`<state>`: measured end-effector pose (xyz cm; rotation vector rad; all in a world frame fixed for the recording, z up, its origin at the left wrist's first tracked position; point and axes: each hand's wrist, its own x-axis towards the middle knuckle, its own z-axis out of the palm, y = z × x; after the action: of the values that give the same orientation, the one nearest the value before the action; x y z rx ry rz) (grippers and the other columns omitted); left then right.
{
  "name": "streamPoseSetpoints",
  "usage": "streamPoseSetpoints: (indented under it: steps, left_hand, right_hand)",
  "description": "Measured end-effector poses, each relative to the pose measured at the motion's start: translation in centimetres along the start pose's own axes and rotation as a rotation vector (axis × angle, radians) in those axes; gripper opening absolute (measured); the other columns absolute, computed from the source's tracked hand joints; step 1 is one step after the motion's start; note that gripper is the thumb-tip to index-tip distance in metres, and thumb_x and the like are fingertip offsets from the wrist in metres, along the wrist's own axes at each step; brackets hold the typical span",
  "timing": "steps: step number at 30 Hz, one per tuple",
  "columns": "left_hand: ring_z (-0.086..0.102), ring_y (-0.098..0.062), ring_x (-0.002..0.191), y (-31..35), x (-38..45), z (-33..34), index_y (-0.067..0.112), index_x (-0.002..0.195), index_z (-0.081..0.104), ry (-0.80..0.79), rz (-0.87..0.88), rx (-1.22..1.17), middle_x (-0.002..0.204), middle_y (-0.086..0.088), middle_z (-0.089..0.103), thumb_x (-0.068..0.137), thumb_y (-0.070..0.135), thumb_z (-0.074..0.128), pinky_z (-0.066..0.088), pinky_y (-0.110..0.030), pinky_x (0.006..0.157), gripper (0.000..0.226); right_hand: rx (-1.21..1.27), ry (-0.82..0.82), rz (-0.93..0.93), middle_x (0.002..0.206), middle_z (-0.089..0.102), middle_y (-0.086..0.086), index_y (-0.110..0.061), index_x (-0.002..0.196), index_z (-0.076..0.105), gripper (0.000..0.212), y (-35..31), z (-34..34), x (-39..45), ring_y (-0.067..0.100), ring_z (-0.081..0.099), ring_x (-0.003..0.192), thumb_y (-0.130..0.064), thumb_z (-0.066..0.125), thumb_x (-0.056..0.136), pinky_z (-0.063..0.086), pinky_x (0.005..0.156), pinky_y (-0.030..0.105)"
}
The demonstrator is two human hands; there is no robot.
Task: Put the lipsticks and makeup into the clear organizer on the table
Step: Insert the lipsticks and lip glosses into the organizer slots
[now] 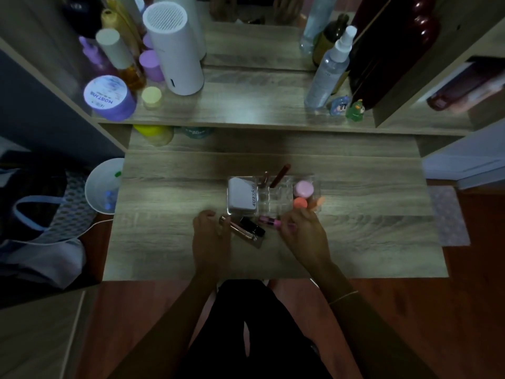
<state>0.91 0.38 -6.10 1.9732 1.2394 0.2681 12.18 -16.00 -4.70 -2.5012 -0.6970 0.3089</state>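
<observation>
Two hands work just in front of the organizer (273, 196) on the table (169, 242). Right hand (302, 236) pinches a pink tube (273, 221) lying crosswise, its free end pointing left. Left hand (210, 233), fingers loosely curled, touches a gold tube (237, 227) lying diagonally beside a black lipstick (252, 226). Inside the organizer: white case (241, 196) on the left, two tubes (278, 176) leaning upright at the back, pink jar (303, 188) and orange jar (300, 203) on the right.

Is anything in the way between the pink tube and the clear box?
Nothing visible. The right hand holds the pink tube just in front of the organizer. The middle slots nearest it look empty; two lipsticks stand in the back ones.
</observation>
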Motion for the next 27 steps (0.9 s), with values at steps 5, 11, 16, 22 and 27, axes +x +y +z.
streamPoseSetpoints:
  steps: [5, 11, 16, 22, 27]
  left_hand:
    - [0.061, -0.027, 0.088, 0.7, 0.4, 1.2, 0.019, 0.107, 0.045, -0.082, -0.189, 0.043, 0.104, -0.007, 0.063, 0.075, 0.048, 0.067, 0.039, -0.032, 0.070, 0.049]
    - [0.054, -0.017, 0.071, 1.2, 0.5, 1.4, 0.018, 0.096, 0.049, -0.071, -0.115, 0.082, 0.084, -0.002, 0.065, 0.077, 0.039, 0.070, 0.036, -0.029, 0.064, 0.035]
    - [0.053, -0.021, 0.072, 1.4, 1.2, 0.7, 0.015, 0.095, 0.048, -0.038, -0.103, 0.047, 0.081, -0.004, 0.059, 0.075, 0.038, 0.071, 0.036, -0.032, 0.065, 0.038]
    - [0.060, -0.033, 0.082, 1.6, 3.1, -1.6, 0.012, 0.106, 0.056, 0.055, -0.087, 0.006, 0.085, -0.014, 0.063, 0.078, 0.020, 0.064, 0.039, -0.033, 0.066, 0.031]
    - [0.063, -0.030, 0.086, 3.9, 4.1, -4.1, 0.012, 0.109, 0.059, 0.124, 0.002, -0.151, 0.096, -0.015, 0.066, 0.083, 0.015, 0.062, 0.044, -0.032, 0.071, 0.027]
  right_hand:
    - [-0.147, -0.067, -0.090, 0.096, 0.067, 0.012, -0.012, 0.104, 0.069, 0.026, 0.7, 1.3, -0.8, 0.032, 0.059, 0.090, -0.016, 0.071, 0.079, 0.048, 0.079, 0.038]
    - [-0.210, -0.123, -0.084, 0.101, 0.064, 0.015, -0.011, 0.108, 0.066, 0.025, 0.2, 1.7, -0.7, 0.032, 0.058, 0.094, -0.018, 0.066, 0.084, 0.048, 0.079, 0.041]
    - [-0.140, -0.138, -0.048, 0.103, 0.063, 0.012, -0.013, 0.106, 0.064, 0.021, -0.1, 1.2, -0.8, 0.027, 0.058, 0.095, -0.023, 0.062, 0.088, 0.046, 0.073, 0.034]
    - [0.001, -0.093, 0.006, 0.086, 0.064, 0.004, -0.017, 0.088, 0.061, 0.008, -0.5, -1.1, -1.0, 0.021, 0.059, 0.077, -0.023, 0.065, 0.085, 0.046, 0.062, 0.032]
    - [0.148, 0.030, 0.058, 0.080, 0.068, 0.000, -0.019, 0.090, 0.058, 0.013, -1.2, -3.8, -0.4, 0.017, 0.063, 0.067, -0.022, 0.068, 0.083, 0.049, 0.059, 0.030]
